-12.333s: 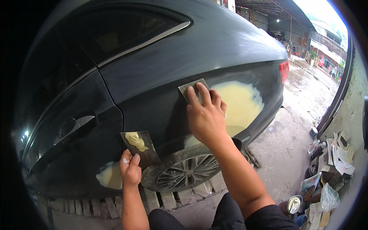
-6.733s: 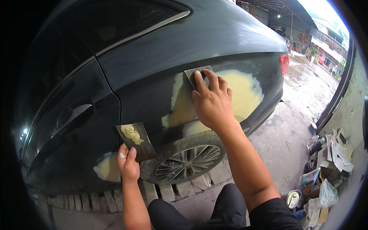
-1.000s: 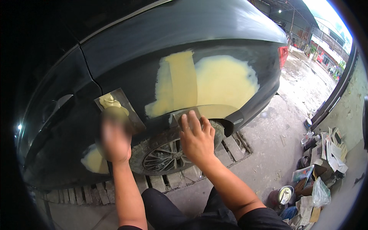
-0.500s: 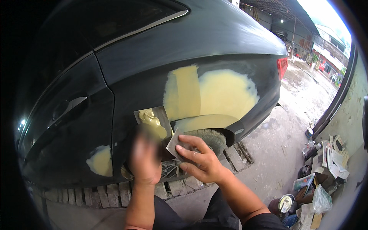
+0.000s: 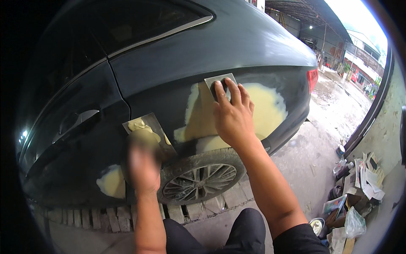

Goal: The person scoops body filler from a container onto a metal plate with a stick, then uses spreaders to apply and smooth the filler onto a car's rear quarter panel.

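My right hand (image 5: 236, 116) presses a thin metal spreader (image 5: 210, 82) flat against the car's rear side panel, fingers spread over its back. Under and around it lies a pale yellow patch of body filler (image 5: 268, 106), reaching down to the wheel arch. Lower left, my left hand (image 5: 144, 171) holds a flat metal plate (image 5: 157, 124) in front of the panel; its fingers are blurred. A heap of yellowish filler paste (image 5: 138, 125) sits on that plate, with a smear near its right edge. Another filler patch (image 5: 112, 182) marks the lower rear door.
The dark car (image 5: 169, 55) fills the view, its rear wheel (image 5: 201, 182) below my right arm. Wooden slats (image 5: 84, 218) line the floor beneath. At the right, papers, bottles, an open can (image 5: 316, 226) and a plastic bag (image 5: 355, 222) lie by the wall.
My right hand has moved up from beside the plate, bringing the spreader onto the upper filler patch. My left hand and the plate have shifted left, uncovering the wheel.
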`<state>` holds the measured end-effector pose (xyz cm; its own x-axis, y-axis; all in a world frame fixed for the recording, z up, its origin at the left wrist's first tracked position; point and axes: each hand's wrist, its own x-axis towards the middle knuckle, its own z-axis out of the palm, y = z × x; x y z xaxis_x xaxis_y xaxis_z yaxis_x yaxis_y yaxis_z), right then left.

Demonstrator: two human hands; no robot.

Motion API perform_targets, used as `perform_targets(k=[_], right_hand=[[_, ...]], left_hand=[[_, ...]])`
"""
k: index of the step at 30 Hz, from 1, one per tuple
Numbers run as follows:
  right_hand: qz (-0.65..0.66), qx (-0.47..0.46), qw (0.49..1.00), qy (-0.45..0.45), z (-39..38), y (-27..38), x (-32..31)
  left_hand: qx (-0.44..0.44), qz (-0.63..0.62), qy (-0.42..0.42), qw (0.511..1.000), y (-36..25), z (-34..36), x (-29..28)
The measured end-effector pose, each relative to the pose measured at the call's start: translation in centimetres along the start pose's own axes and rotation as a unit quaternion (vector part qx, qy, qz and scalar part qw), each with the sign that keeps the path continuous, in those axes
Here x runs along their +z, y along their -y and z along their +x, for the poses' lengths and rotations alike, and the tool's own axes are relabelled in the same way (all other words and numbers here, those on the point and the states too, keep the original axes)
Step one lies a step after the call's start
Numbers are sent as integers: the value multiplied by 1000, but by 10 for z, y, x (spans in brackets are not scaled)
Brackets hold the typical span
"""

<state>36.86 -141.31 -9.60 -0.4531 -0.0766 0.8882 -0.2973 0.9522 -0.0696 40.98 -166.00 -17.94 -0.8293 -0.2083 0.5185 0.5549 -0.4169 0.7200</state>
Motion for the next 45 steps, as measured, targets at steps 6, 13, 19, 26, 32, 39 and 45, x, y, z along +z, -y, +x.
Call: perform_targets(k=[6,13,19,26,32,39,45], right_hand=[[-20,18,1000,15,3,23,11],[-11,15,997,69,-21,36,3],[0,34,996,83,-21,26,-26],[-3,18,999,38,5,11,-5],[5,30,993,113,-51,42,-7],[12,31,995,90,-104,48,9],[11,33,996,85,-134,44,15]], left_hand=[[-5,-26,4,1000,10,-5,-4],[24,-13,25,999,6,-7,9],[40,-5,38,998,6,-5,1],[32,3,52,998,8,-5,3],[31,-21,24,999,0,-7,10],[14,-22,33,999,4,-5,1],[8,-25,25,999,3,-5,6]])
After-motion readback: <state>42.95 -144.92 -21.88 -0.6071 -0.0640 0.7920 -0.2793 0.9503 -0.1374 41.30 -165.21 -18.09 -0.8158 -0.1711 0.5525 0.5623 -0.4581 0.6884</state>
